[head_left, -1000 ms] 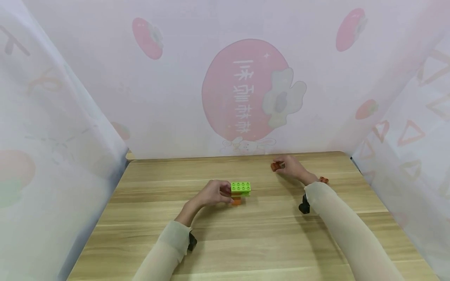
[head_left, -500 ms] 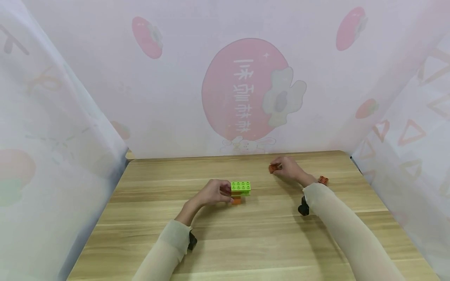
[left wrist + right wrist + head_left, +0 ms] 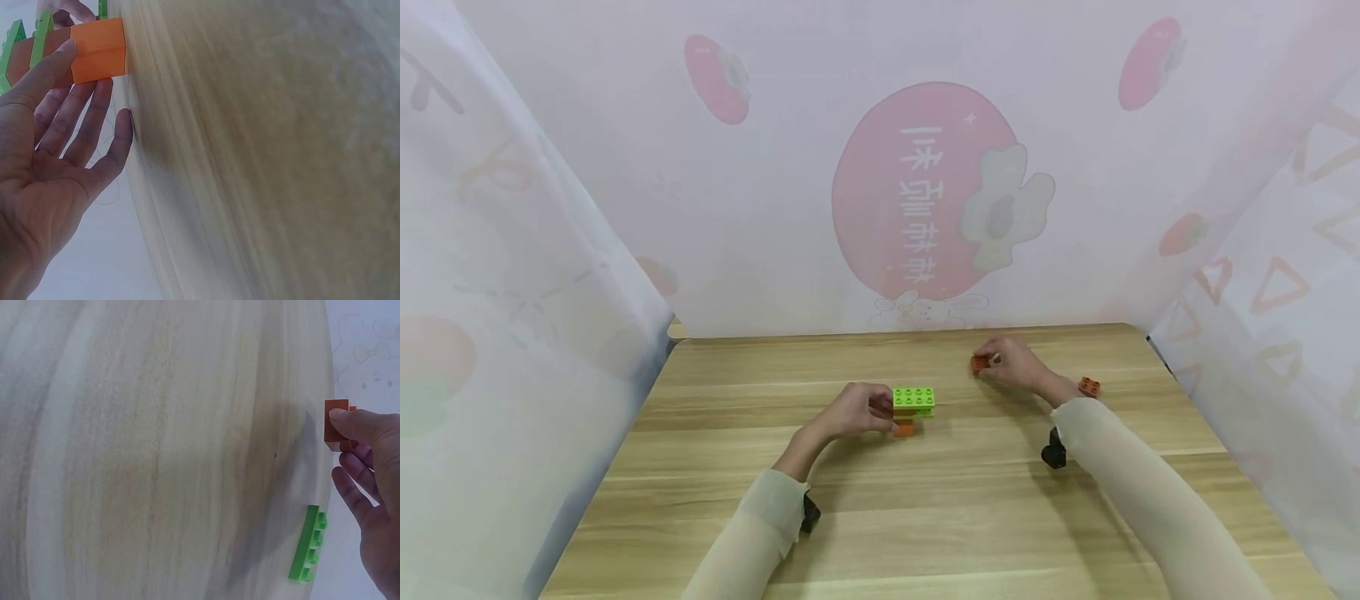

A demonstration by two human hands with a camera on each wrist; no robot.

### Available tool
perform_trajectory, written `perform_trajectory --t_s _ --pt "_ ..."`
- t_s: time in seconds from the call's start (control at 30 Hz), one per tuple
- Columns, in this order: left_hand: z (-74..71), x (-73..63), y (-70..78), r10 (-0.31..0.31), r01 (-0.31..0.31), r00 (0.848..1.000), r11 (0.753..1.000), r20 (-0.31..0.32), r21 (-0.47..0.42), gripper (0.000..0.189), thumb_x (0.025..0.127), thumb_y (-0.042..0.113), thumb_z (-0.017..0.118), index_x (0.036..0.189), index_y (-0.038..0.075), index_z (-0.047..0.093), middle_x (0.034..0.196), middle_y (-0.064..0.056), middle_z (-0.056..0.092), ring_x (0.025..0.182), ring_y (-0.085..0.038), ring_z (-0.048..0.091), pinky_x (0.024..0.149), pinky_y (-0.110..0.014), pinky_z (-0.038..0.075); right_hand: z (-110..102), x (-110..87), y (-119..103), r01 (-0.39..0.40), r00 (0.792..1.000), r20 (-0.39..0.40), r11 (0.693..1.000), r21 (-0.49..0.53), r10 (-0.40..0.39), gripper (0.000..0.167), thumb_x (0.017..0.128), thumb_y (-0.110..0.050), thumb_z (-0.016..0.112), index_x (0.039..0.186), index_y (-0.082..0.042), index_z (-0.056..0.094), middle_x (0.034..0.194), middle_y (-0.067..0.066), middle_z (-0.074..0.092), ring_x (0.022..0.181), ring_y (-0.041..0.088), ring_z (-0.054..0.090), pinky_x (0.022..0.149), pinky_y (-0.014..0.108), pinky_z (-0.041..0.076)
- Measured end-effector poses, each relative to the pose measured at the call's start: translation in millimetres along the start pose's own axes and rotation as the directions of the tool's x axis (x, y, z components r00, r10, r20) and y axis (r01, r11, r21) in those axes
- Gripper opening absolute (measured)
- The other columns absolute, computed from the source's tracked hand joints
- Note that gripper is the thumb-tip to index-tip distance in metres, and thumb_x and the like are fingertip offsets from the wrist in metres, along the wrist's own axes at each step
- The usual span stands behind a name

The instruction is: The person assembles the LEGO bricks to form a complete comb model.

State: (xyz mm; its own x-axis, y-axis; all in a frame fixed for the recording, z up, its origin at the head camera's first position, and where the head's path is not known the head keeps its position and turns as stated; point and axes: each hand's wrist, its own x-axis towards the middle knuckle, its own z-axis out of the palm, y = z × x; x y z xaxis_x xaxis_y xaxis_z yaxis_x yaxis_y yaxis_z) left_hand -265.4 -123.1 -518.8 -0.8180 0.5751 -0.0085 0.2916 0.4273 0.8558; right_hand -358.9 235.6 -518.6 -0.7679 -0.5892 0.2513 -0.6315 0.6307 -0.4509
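Observation:
My left hand (image 3: 855,412) holds the side of a small stack of toy building blocks, with the thumb on one face. A bright green studded plate (image 3: 913,398) tops the stack, and an orange block (image 3: 99,51) is at its base. Brown blocks (image 3: 59,57) and another green plate (image 3: 40,40) lie between. Farther back and to the right, my right hand (image 3: 1017,363) pinches a reddish-brown building block (image 3: 336,424) between thumb and fingers. Its studs face the palm side in the right wrist view, partly hidden by the thumb.
Another reddish-brown studded block (image 3: 1090,386) lies beside my right wrist on the wooden table (image 3: 880,508). In the right wrist view, a green studded piece (image 3: 306,544) lies by the table's far side. Printed curtains (image 3: 760,208) enclose the back and sides.
My right hand has shifted slightly left and toward me with the reddish-brown block, which has turned a little in the fingers. The left hand and the stack stay in place.

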Motion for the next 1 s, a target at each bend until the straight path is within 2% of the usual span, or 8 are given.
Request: perform_trajectory --t_s 0.4,0.6,0.73,1.0 --pt "-0.2 2.2 -2.4 0.005 -0.005 1.000 1.000 0.001 -0.007 0.029 0.086 0.000 0.087 0.112 0.003 0.074 0.109 -0.010 0.078 0.102 -0.023 0.076 0.088 -0.027 0.063 -15 -2.8 -27 0.028 1.000 -0.005 0.999 0.029 -0.028 0.038 0.091 -0.010 0.085 0.124 0.004 0.074 0.114 0.015 0.075 0.100 0.031 0.073 0.086 0.051 0.064" --pt "0.0 2.1 -2.7 0.006 -0.007 1.000 1.000 -0.002 -0.012 0.029 0.086 0.000 0.087 0.112 0.003 0.073 0.109 -0.011 0.078 0.102 -0.023 0.076 0.087 -0.027 0.063 -18 -2.8 -46 0.090 0.996 -0.024 0.995 0.036 -0.089 0.039 0.090 -0.010 0.085 0.125 0.005 0.074 0.115 0.017 0.075 0.099 0.032 0.073 0.083 0.053 0.064" --pt "0.3 2.0 -3.3 0.009 -0.009 1.000 1.000 -0.001 -0.005 0.029 0.087 0.000 0.086 0.112 0.003 0.073 0.110 -0.011 0.078 0.103 -0.023 0.076 0.088 -0.027 0.063 -17 -2.6 -55 0.128 0.991 -0.031 0.992 0.025 -0.127 0.039 0.090 -0.010 0.086 0.124 0.003 0.075 0.113 0.015 0.074 0.098 0.030 0.073 0.079 0.051 0.063" --pt "0.1 1.8 -1.8 0.003 -0.003 1.000 1.000 -0.012 0.023 0.028 0.087 0.004 0.088 0.111 0.005 0.074 0.108 -0.008 0.078 0.102 -0.022 0.076 0.088 -0.028 0.063 -18 -1.4 -77 0.190 0.980 -0.060 0.982 0.005 -0.189 0.038 0.089 -0.015 0.088 0.123 0.000 0.077 0.112 0.009 0.076 0.096 0.027 0.073 0.076 0.038 0.062"
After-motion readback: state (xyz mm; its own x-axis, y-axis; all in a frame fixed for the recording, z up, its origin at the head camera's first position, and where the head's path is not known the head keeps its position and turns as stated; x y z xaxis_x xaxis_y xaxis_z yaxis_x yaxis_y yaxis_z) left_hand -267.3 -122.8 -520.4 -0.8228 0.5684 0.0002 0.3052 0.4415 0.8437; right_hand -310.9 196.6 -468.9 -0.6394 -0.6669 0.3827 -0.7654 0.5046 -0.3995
